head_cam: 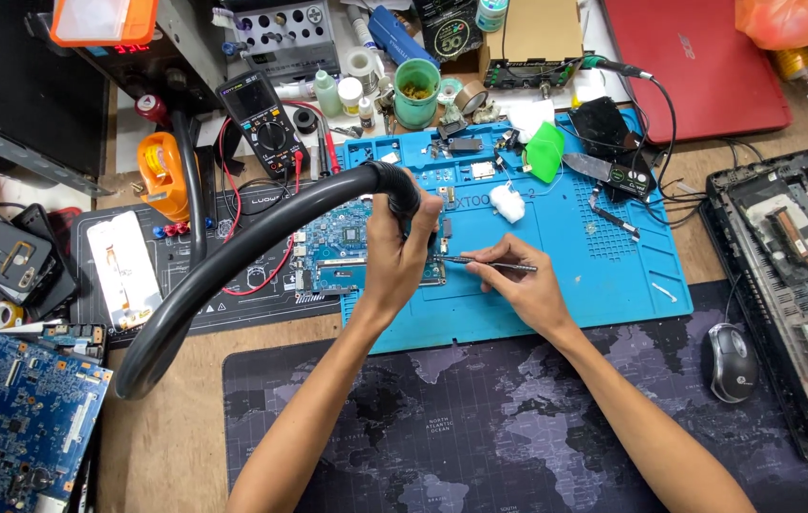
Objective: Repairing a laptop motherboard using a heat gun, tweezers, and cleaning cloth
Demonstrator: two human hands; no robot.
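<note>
A dark desk pad printed with a world map [480,427] is lying nearest the camera, and both forearms are being stretched across it toward the blue work mat [556,275], the landmark for everything else here.

On the near left part of the blue mat, the right hand [523,285] is being closed in a pinch around a pair of thin metal tweezers [485,262]. The tweezers are being held almost level, their long axis running left to right, with the tips pointing left at the small circuit board [342,252]; whether the tips are touching it cannot be told. The board is lying flat across the blue mat's left edge, its long side running left to right.

Just left of the right hand, the left hand [399,256] is being wrapped tightly around the end of a thick black hose [233,275]. The nozzle end is being pointed downward at the board, while the hose body is curving away to the left of the blue mat and back toward the camera.

Left of the blue mat, a second, dark mat [186,275] is carrying a white phone part [124,271]. At the blue mat's far left corner a multimeter [262,123] is lying, and beyond the far edge a green cup [416,92] is standing. Past the far right corner a red laptop [698,62] is resting closed. To the right of the blue mat, a mouse [732,361] and an opened laptop chassis [793,275] are being kept.
</note>
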